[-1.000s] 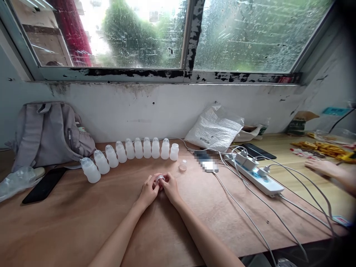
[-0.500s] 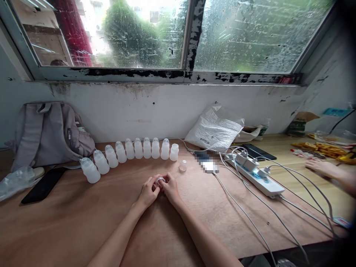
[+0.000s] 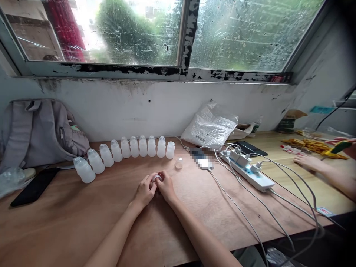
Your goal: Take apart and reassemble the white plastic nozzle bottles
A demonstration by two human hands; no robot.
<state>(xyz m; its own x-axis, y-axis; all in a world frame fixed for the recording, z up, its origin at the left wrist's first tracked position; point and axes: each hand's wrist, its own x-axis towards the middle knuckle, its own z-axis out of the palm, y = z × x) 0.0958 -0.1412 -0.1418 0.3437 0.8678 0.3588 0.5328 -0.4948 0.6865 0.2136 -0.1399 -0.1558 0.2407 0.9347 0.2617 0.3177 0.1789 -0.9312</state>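
Both hands meet over the table and pinch a small white ring [image 3: 157, 177], like a bottle collar, mostly covered by fingers. My left hand [image 3: 145, 189] is closed on its left side. My right hand [image 3: 165, 185] grips the other side, thumb and fingers bent around it. Behind them, several frosted baby bottles [image 3: 134, 147] stand in a curved row, with clear caps on top. The rightmost bottle [image 3: 170, 151] has an open neck without a cap. Nearer my right hand lies a clear round cap [image 3: 178, 166], with a tiny white piece [image 3: 180, 159] just behind it.
At left sit a grey backpack [image 3: 41, 129], a plastic bag and a black phone [image 3: 35, 187]. On the right are a power strip [image 3: 250, 172] with trailing cables and a silvery padded bag [image 3: 210, 126]. A co-worker's hands and yellow pieces [image 3: 308, 146] occupy the far right.
The view has shifted slightly, moving the scene leftward. Both my hands keep the white ring between them. At far right a co-worker's second hand, with a green-and-yellow tool, has come into view.
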